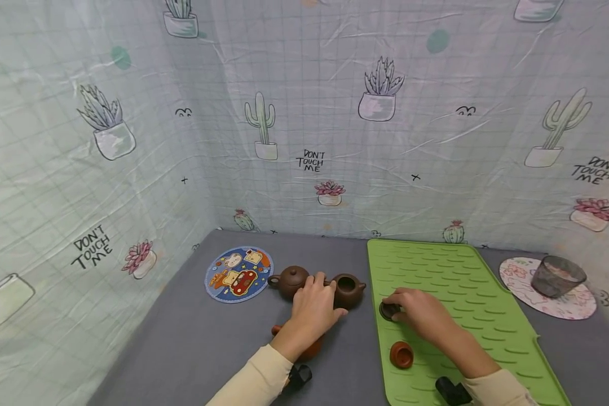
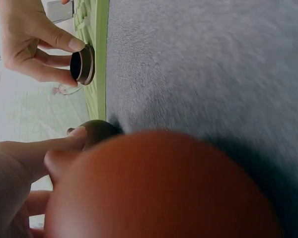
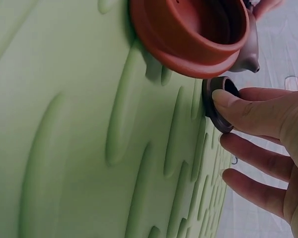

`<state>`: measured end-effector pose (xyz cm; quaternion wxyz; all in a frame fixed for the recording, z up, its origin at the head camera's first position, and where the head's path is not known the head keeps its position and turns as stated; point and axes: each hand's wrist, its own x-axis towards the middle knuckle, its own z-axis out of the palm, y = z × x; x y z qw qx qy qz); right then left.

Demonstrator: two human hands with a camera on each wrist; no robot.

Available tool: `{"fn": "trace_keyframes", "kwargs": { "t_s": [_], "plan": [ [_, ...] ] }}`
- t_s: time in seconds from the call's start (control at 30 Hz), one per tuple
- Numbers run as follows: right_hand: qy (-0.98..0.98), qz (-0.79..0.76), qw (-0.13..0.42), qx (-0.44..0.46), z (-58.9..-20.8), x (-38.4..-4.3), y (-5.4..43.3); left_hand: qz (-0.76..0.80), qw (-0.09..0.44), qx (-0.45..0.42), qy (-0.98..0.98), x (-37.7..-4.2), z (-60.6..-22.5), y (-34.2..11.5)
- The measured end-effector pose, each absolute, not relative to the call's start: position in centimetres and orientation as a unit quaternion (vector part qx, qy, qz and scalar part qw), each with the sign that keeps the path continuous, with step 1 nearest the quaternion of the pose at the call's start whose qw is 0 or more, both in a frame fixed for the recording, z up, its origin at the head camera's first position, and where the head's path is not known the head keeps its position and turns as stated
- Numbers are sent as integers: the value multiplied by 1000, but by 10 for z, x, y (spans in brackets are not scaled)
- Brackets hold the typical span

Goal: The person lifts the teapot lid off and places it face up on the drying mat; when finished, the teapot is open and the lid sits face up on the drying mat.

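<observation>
My right hand point(image 1: 421, 316) pinches a dark brown teapot lid point(image 3: 221, 104) by its edge at the left side of the green mat point(image 1: 431, 270). The lid's hollow side shows. My left hand point(image 1: 312, 304) is spread beside the lidless dark teapot point(image 1: 349, 290), its thumb close to the pot's body; contact is unclear. Left of that hand stands another dark teapot point(image 1: 291, 282) with its lid on. A reddish-brown teapot point(image 2: 159, 188) stands under my left wrist, mostly hidden in the head view. Its colour matches an upturned lid point(image 1: 402, 355) on the mat.
A round blue cartoon coaster point(image 1: 239, 274) lies at the back left. On the right, a dark see-through cup point(image 1: 558, 276) stands on a pink patterned coaster point(image 1: 523, 270). A printed cloth point(image 1: 304, 124) hangs behind the grey table point(image 1: 172, 349).
</observation>
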<state>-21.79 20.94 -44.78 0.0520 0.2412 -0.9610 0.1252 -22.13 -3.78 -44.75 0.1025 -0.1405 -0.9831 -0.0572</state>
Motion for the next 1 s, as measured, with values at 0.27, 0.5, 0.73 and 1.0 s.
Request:
{"fn": "trace_keyframes", "kwargs": {
  "t_s": [0.27, 0.5, 0.73, 1.0],
  "plan": [
    [-960, 132, 54, 242, -449, -220, 212, -69, 140, -173, -972, -220, -435, -56],
    [-960, 129, 64, 239, -450, -219, 213, -109, 193, -189, -957, -225, -424, -77],
    [-962, 126, 63, 234, -452, -220, 212, -117, 259, -194, -939, -235, -424, -107],
    [-962, 126, 69, 234, -454, -220, 213, -136, 309, -176, -925, -245, -437, -139]
  ]
}}
